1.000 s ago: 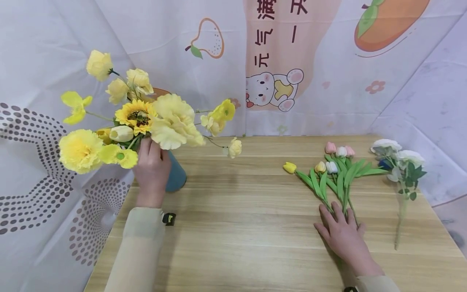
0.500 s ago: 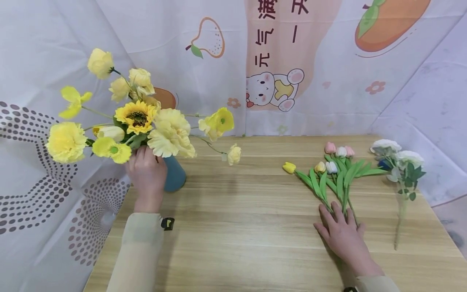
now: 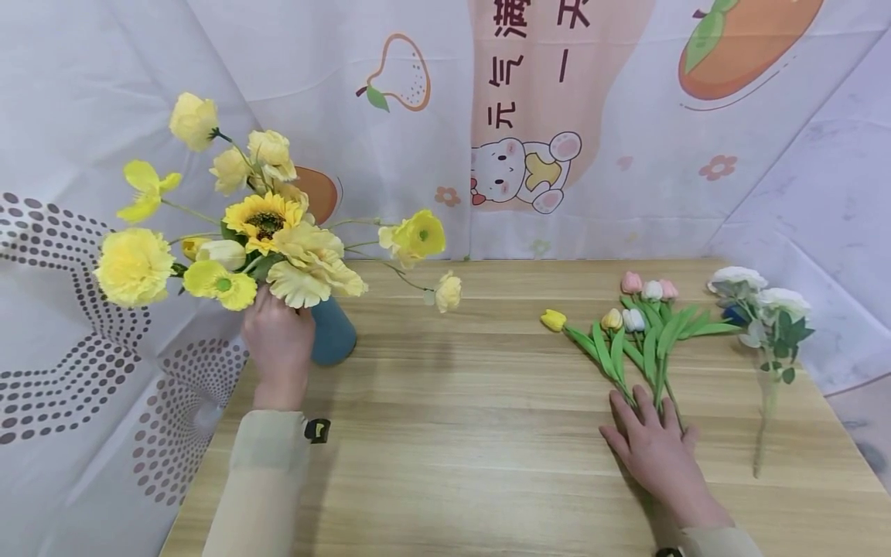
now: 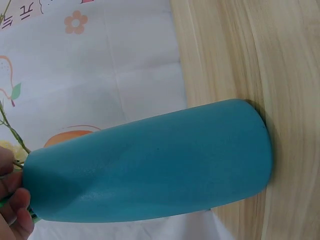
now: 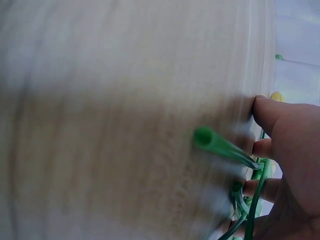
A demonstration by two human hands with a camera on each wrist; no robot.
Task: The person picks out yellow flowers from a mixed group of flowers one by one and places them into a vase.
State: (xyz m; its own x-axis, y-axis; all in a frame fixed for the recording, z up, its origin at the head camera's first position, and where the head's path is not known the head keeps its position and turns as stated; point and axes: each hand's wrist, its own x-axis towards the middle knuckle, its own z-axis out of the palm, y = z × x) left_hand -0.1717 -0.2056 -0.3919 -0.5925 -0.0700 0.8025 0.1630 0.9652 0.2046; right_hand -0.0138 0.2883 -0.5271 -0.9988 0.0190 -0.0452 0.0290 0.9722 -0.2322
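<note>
A bouquet of yellow artificial flowers, with a sunflower (image 3: 266, 223) in the middle, stands in a tall blue vase (image 3: 334, 333) at the left of the table. My left hand (image 3: 278, 340) is at the vase's mouth, under the blooms, and pinches a flower stem there. In the left wrist view its fingertips (image 4: 20, 202) are curled by the rim of the vase; the blooms hide part of the hand. My right hand (image 3: 657, 449) rests with spread fingers on the stems of several tulips (image 3: 654, 340) lying on the table. Green stem ends (image 5: 220, 145) poke out beneath it.
White artificial roses (image 3: 780, 305) with a long stem lie at the right of the wooden table (image 3: 445, 449). A printed cloth (image 3: 418, 178) hangs behind the table, and a dotted cloth (image 3: 90, 410) is at its left.
My left hand has shifted slightly down and left at the vase's mouth. The large pale bloom has sunk and moved left, and the blooms around it have shifted. My right hand has stayed put.
</note>
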